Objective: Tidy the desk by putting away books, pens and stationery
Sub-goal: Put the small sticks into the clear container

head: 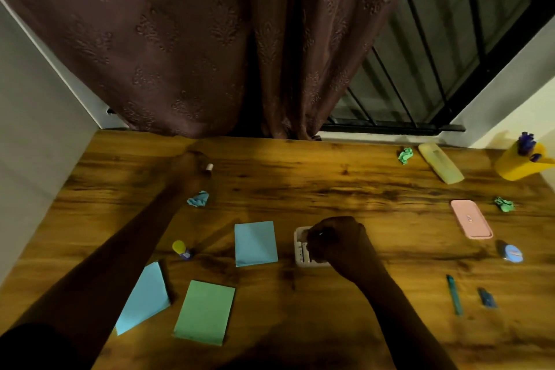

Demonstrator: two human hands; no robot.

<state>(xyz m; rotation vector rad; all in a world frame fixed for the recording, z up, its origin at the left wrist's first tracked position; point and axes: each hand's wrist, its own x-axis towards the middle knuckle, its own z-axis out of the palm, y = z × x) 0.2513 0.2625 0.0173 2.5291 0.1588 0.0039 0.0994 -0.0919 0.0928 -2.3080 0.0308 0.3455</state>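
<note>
My left hand (pixel 192 164) reaches far across the wooden desk (pixel 300 186) and touches a small white cylinder (pixel 209 166) near the back edge; the dim light hides how its fingers lie. My right hand (pixel 336 242) is curled over a small white organiser box (pixel 300 249) at the desk's middle, fingers at its rim. Loose sheets lie in front: a blue sheet (pixel 255 243), a green sheet (pixel 205 311) and a folded blue sheet (pixel 144 299). A glue stick (pixel 181 249) with a yellow cap stands beside my left forearm.
A crumpled blue paper (pixel 198 199) and two crumpled green papers (pixel 405 155) (pixel 504 204) lie scattered. On the right are a yellow pen cup (pixel 519 164), a pale yellow case (pixel 440 162), a pink case (pixel 471 219), a blue round sharpener (pixel 511 253), a teal pen (pixel 453 294) and a small blue object (pixel 486 297).
</note>
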